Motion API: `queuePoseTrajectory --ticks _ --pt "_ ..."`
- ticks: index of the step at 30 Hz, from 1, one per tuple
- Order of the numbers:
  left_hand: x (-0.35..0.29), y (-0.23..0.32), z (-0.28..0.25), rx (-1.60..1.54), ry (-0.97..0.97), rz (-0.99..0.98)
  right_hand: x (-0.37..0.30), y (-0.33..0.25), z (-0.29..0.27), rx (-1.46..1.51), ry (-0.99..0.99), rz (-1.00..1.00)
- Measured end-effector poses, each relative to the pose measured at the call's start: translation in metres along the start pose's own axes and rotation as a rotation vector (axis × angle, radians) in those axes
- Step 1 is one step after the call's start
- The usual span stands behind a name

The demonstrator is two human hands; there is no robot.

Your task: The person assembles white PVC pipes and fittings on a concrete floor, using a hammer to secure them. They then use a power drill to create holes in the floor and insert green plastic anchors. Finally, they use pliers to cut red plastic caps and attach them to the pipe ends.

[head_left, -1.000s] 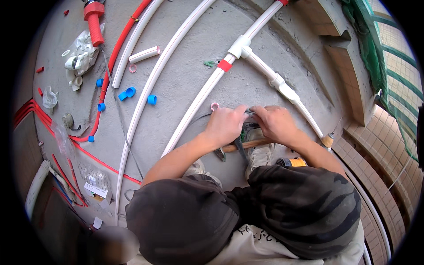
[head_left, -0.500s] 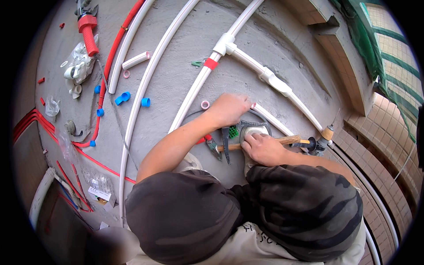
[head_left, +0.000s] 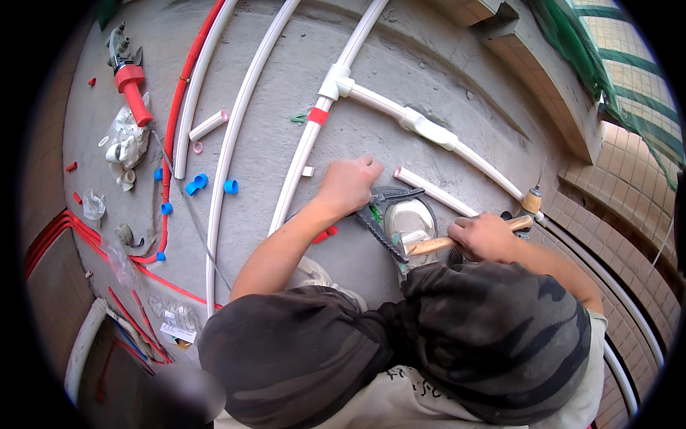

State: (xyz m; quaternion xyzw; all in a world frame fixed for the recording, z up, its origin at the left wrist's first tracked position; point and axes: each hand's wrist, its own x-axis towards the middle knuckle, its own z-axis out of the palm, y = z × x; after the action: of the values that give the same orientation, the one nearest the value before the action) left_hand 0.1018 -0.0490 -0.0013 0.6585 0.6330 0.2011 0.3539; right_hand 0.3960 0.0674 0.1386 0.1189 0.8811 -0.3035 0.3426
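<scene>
The right hand point(head_left: 480, 237) is closed around a wooden tool handle point(head_left: 429, 247), fingers wrapped over it just right of the near white shoe. The handle slants from beside the shoe up to the right; its head cannot be made out. The left hand point(head_left: 350, 184) is left of and farther than the right, its fingers curled at the upper edge of a dark belt point(head_left: 379, 232); whether they pinch it cannot be told. The belt bends around the white shoe point(head_left: 409, 218), with a bit of green material point(head_left: 375, 213) on its inner side.

Between the belt and the left forearm a red piece point(head_left: 325, 234) lies on the floor. Beyond the hands, a loose white pipe point(head_left: 436, 191) runs from an open end just right of the left hand toward the right hand. A small white ring point(head_left: 307, 171) sits left of the left hand, near a long white pipe point(head_left: 304, 154) banded with red tape point(head_left: 318, 115) and fitted with a white tee point(head_left: 335, 82). From the tee a branch stretches right, ending near a tan-bodied tool point(head_left: 531, 200).

Farther left are another white pipe point(head_left: 243, 93), blue fittings point(head_left: 231, 186), a short pipe offcut point(head_left: 209, 126), a red conduit point(head_left: 171, 136) and, at the far left, a red-handled tool point(head_left: 134, 96) beside a clear bag of white fittings point(head_left: 127, 150). Green netting point(head_left: 572, 64) hangs at the far right.
</scene>
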Motion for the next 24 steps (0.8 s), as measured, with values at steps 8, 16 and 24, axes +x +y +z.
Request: queuePoseTrajectory --ticks 8,16,24 --pt "-0.012 0.001 -0.022 0.041 0.339 0.154 -0.023 0.003 -0.015 -0.002 0.598 0.379" --pt "-0.013 -0.025 -0.040 -0.494 0.632 -0.478 0.023 -0.029 -0.021 0.499 0.682 0.450" --pt "-0.044 -0.031 -0.027 -0.435 0.800 -0.515 0.107 -0.002 -0.012 0.420 0.732 0.170"
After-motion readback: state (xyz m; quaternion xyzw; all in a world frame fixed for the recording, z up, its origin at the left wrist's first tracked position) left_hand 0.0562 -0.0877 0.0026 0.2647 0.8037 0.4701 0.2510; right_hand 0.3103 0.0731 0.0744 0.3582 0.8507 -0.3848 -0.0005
